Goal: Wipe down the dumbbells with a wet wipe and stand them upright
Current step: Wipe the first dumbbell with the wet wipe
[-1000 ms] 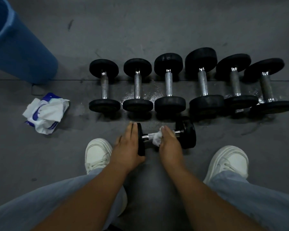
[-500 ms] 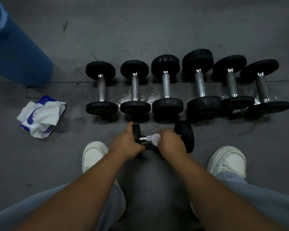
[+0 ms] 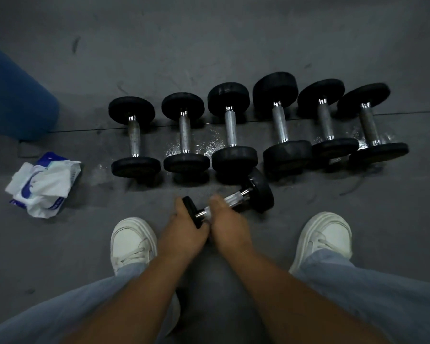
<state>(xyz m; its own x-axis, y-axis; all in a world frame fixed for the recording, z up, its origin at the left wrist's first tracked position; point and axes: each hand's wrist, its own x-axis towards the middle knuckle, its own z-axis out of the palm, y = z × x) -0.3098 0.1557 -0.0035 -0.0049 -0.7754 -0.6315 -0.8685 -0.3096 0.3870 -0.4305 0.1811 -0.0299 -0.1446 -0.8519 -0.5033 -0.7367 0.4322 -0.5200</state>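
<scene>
Dumbbell (image 3: 243, 192) handle half hidden under blurred right hand (image 3: 224, 219)

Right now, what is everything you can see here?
Row dumbbells: six, black and silver, side by side on floor ahead.
Held dumbbell: one, black and silver, tilted, in front of row.
Wipe: one, white, round held dumbbell's handle.
Wipe pack: one, white and blue, floor left.
Bin: one, blue, far left.
Floor: grey, wet by row.
Shoes: two, white.
Trousers: pale blue.
Left hand: grips held dumbbell's near head.
Right hand: holds wipe on handle.
</scene>
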